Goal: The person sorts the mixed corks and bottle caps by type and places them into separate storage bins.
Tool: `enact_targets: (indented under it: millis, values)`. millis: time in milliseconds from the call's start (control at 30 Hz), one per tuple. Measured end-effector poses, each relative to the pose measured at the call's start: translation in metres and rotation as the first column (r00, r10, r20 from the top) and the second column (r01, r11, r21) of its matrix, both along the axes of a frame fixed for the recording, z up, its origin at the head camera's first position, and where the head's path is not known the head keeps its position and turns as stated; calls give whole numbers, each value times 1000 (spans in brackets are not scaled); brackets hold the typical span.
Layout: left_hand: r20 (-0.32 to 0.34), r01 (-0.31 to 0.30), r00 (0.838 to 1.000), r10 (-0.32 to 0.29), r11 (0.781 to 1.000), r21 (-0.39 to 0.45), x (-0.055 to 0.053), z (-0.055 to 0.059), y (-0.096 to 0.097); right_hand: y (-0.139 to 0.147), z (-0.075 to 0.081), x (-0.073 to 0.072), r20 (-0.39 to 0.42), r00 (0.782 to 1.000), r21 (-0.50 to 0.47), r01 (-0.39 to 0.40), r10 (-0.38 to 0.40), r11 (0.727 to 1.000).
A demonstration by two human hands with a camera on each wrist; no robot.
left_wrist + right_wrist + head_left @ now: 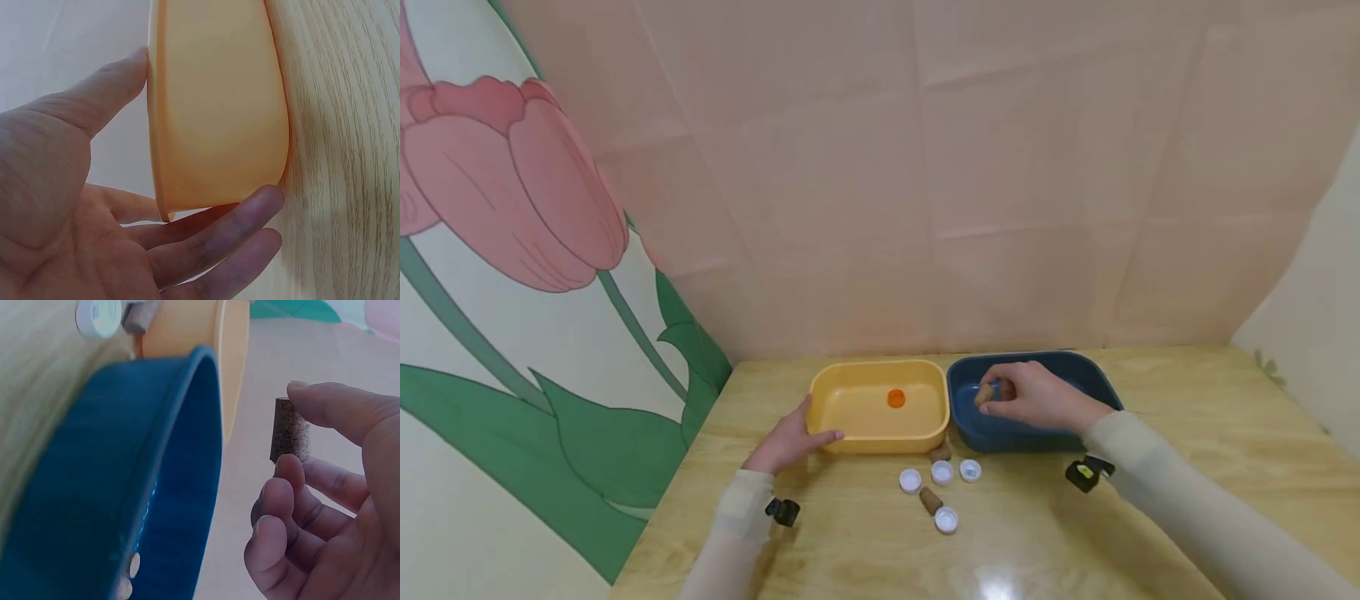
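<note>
My right hand (1037,393) pinches a cork (291,430) between thumb and forefinger, above the blue bin (94,462); its other fingers are curled. Inside that bin, two pale cork ends (134,565) show in the right wrist view. At the left end of the yellow bin (880,446), my left hand (790,442) loosely holds the corner, thumb at the rim and fingers against the outer wall. An orange bottle cap (896,398) lies in the yellow bin.
Several white bottle caps (942,472) lie on the wooden table (850,542) in front of the bins. Among them is a cork (931,501); another cork (940,452) lies by the yellow bin's front right corner. A pinkish covered wall (925,208) rises behind.
</note>
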State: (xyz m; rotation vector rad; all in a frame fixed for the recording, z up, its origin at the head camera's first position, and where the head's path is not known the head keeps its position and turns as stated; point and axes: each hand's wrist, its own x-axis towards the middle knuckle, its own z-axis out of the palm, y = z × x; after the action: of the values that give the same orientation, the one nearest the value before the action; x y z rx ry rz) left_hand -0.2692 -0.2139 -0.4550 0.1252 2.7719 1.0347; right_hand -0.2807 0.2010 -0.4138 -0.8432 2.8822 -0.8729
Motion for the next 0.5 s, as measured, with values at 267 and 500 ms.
enact_targets:
  millis: [267, 500]
  values:
    - [8, -13, 1000, 12, 1000, 18, 2, -4, 0, 3, 1, -27, 78, 997, -21, 15, -13, 1000]
    - [7, -17, 1000, 17, 1000, 6, 1, -2, 0, 2, -2, -47, 32, 999, 35, 6, -7, 999]
